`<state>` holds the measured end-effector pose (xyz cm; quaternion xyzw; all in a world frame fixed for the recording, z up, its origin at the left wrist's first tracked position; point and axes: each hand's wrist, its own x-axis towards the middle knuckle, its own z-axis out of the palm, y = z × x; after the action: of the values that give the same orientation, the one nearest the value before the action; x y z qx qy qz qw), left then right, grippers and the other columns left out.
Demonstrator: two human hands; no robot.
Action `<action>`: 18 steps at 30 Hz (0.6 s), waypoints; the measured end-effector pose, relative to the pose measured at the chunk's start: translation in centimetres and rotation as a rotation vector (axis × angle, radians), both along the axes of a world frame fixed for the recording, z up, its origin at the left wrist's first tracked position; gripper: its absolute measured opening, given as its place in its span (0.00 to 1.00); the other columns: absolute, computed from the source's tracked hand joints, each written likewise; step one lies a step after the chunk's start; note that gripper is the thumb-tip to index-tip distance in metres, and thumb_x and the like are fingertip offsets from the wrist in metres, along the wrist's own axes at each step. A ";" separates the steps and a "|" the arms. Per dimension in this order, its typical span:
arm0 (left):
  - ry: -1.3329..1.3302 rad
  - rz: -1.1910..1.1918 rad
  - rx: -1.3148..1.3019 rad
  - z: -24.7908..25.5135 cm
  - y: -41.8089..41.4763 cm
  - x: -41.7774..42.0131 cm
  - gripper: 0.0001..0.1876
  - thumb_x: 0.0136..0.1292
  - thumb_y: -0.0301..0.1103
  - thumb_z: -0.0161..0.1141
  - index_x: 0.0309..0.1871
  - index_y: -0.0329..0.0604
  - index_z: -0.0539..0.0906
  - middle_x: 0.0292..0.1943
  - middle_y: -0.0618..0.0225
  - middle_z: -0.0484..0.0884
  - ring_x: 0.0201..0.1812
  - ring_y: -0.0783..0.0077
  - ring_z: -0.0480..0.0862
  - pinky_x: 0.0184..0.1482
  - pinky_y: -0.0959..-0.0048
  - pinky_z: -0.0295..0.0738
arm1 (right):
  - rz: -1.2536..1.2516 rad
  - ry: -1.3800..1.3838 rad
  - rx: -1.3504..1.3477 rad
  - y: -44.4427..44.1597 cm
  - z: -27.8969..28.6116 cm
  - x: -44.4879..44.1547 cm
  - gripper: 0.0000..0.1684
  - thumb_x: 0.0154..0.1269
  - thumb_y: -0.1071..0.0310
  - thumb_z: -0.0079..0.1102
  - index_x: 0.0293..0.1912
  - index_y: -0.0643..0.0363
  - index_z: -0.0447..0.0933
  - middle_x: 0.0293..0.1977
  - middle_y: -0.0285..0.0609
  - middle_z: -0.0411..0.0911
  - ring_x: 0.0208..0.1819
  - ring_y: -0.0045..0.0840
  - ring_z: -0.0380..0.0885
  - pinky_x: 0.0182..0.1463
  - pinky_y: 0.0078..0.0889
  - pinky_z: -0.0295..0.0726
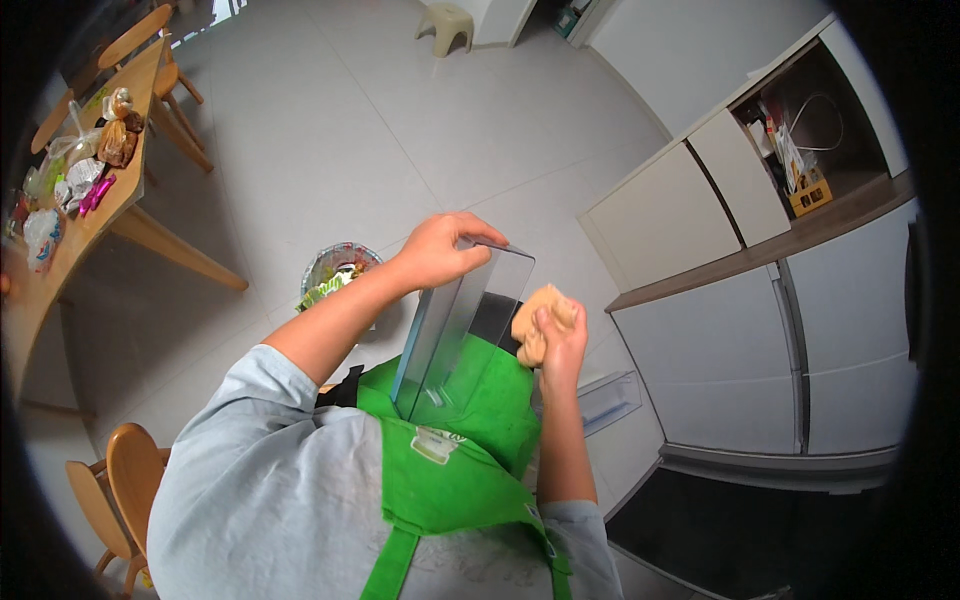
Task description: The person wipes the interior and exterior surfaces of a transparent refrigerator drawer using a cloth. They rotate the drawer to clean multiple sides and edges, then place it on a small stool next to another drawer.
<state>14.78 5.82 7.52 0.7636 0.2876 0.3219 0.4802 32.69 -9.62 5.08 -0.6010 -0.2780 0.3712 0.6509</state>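
A clear plastic refrigerator door bin (457,337) stands tilted on end against the green apron at my lap. My left hand (450,247) grips its upper end, with the thumb on one side and the fingers over the edge. To the right of the bin, my right hand (561,330) holds a crumpled tan cloth (534,319), a little apart from the bin's wall. Another clear bin (611,401) lies on the floor to the right, beyond my right forearm.
A lined waste bin (341,262) with wrappers stands beyond my left forearm. At left is a wooden table (97,225) with bagged food, and wooden chairs (135,472). White refrigerator doors (720,367) and a low cabinet (675,217) rise at right. A plastic stool (446,26) stands farther off.
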 end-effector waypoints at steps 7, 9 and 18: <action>-0.013 0.067 0.153 0.1 -1.2 0.2 0.17 0.50 0.29 0.52 0.43 0.43 0.85 0.41 0.63 0.84 0.46 0.61 0.79 0.53 0.65 0.72 | 0.262 0.518 0.150 7.4 -3.4 0.4 0.16 0.71 0.65 0.49 0.55 0.60 0.69 0.49 0.40 0.75 0.50 0.26 0.76 0.55 0.33 0.77; 0.016 0.096 0.203 0.1 -1.6 -0.2 0.18 0.49 0.29 0.51 0.43 0.44 0.85 0.41 0.62 0.84 0.46 0.60 0.79 0.53 0.64 0.72 | 0.246 0.544 0.133 6.9 -2.7 -1.0 0.18 0.73 0.62 0.47 0.57 0.59 0.68 0.50 0.41 0.75 0.51 0.27 0.76 0.55 0.34 0.77; 0.012 0.125 0.019 -1.8 -0.2 -0.9 0.16 0.52 0.35 0.52 0.42 0.47 0.87 0.43 0.61 0.84 0.47 0.58 0.80 0.52 0.64 0.74 | 0.259 0.540 0.105 4.8 -5.1 -2.0 0.22 0.74 0.57 0.45 0.58 0.61 0.65 0.53 0.44 0.73 0.54 0.31 0.75 0.58 0.37 0.76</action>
<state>13.86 5.65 5.73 0.7506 0.3344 0.3495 0.4501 30.65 -4.83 0.01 -0.4057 -0.1879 0.5825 0.6788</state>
